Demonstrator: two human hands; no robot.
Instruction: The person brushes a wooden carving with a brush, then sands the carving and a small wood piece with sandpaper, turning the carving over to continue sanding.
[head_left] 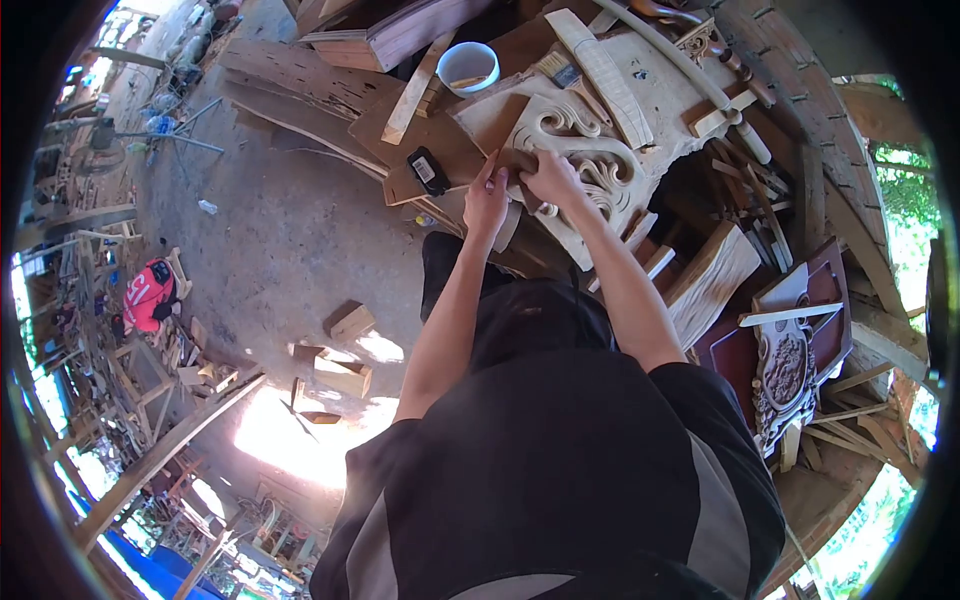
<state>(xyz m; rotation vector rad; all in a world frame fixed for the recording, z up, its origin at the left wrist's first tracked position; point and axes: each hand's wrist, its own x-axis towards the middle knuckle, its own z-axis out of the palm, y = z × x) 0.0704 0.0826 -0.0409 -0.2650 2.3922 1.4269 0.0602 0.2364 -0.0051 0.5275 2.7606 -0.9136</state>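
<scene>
Carved panel [628, 162] lies flat on the tabletop [665, 115], just ahead of the body and to the right of the spot where my two hands meet. I read its long axis as slanting from the far left to the near right, though the lens bends everything and my forearm covers part of the near end. My right hand [552, 178] is the nearer one, reaching over the panel's left margin, while my left hand [487, 203] sits just outside that edge. Between them is a small brown piece [515, 160]; I have the left grip pinched on its near side. My right fingers are curled against the other side, but I cannot tell whether they clamp it. Beyond the panel lies a brush [560, 70], and well left of it, past my left hand, is a black labelled object [428, 172].
</scene>
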